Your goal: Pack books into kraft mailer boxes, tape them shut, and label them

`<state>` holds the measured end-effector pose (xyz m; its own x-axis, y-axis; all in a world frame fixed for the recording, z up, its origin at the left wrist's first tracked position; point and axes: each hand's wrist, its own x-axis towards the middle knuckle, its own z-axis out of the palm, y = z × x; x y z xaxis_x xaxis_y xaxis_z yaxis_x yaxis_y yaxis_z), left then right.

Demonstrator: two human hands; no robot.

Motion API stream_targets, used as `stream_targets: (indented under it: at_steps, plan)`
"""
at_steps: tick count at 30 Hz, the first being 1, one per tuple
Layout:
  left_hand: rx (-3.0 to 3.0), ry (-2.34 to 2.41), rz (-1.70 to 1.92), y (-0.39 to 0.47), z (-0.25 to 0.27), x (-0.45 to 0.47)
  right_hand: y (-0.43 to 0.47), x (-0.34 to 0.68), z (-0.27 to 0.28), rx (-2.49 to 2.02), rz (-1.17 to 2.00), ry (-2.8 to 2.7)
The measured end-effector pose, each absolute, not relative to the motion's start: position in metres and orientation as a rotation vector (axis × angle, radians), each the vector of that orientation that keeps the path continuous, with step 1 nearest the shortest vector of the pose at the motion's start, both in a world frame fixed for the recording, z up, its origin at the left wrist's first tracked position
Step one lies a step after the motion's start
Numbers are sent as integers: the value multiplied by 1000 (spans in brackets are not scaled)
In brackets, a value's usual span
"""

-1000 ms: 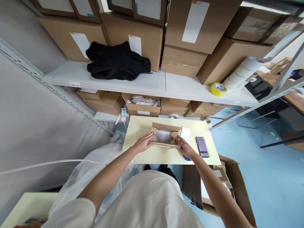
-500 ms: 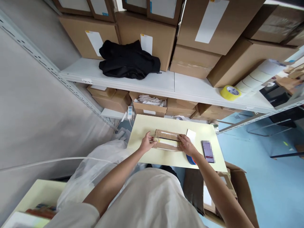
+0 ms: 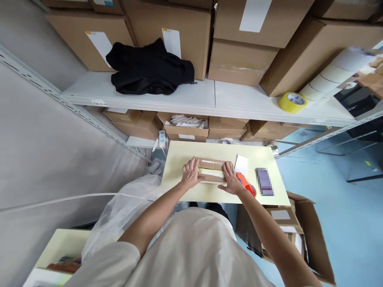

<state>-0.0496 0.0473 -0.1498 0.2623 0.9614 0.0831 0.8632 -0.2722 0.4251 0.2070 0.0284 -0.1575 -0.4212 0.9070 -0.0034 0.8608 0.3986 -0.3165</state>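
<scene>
A small brown cardboard box [image 3: 212, 164] lies lengthwise on the pale yellow table [image 3: 179, 153]. A pale strip runs along its top between two brown parts, and some clear tape glints on it. My left hand [image 3: 190, 173] grips the left end, fingers over the top and thumb at the near side. At the right end, my right hand [image 3: 231, 180] holds the box with its fingers over the top edge and the thumb along the near side. Just right of that hand sits a red tape dispenser [image 3: 245, 184], partly hidden by the wrist.
A white card [image 3: 241, 164] and a phone [image 3: 264, 181] lie on the table's right side. Behind stands a shelf [image 3: 197, 97] with large cartons, a black garment [image 3: 152, 69] and yellow tape [image 3: 292, 102]. An open carton [image 3: 314, 235] stands on the floor at right.
Both hands have shifted their grip, with the fingers now lying further over the top of the box. The tape dispenser shows more beside my right hand. The view has tilted slightly.
</scene>
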Motion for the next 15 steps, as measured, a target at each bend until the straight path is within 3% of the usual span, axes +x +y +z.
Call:
stream_targets:
  at_steps: [5, 11, 15]
  plan:
    - [2602, 1381, 173, 52, -137, -60, 21, 220, -158, -1587, 495, -2377]
    - [2585, 1419, 202, 50, -148, -55, -35, 253, -186, -2261, 430, -1630]
    - [2589, 1372, 244, 52, -154, -55, -43, 261, -197, -2253, 551, -1632]
